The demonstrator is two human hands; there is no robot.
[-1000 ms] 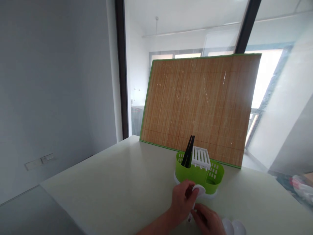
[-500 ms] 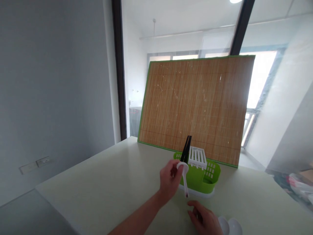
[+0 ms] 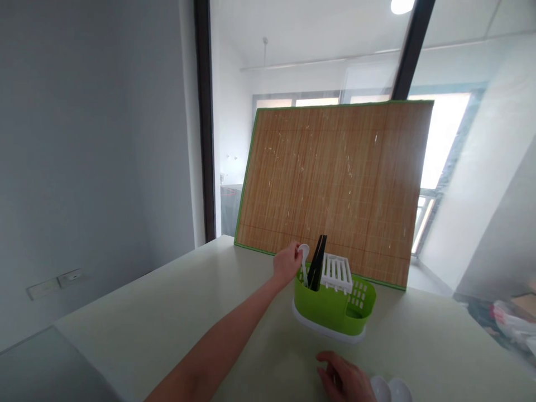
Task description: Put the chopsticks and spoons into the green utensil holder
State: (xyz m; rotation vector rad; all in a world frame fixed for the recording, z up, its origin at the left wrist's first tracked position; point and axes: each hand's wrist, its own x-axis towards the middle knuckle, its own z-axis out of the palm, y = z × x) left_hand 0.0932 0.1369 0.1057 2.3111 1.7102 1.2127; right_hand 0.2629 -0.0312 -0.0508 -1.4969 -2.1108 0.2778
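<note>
Currently, the left hand (image 3: pixel 287 264) pinches a soup spoon (image 3: pixel 304 251) at the cutlery caddy's (image 3: pixel 322 309) left end; the right hand (image 3: pixel 344 378), loosely unclenched, is in front.

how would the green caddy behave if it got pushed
The green caddy looks like thin, perforated plastic, so probably light and fairly stiff. Its broad white base suggests sliding rather than tipping. The leaning black chopsticks might shift.

Plain room (image 3: pixel 96 139) with glass partition (image 3: pixel 322 33)
</note>
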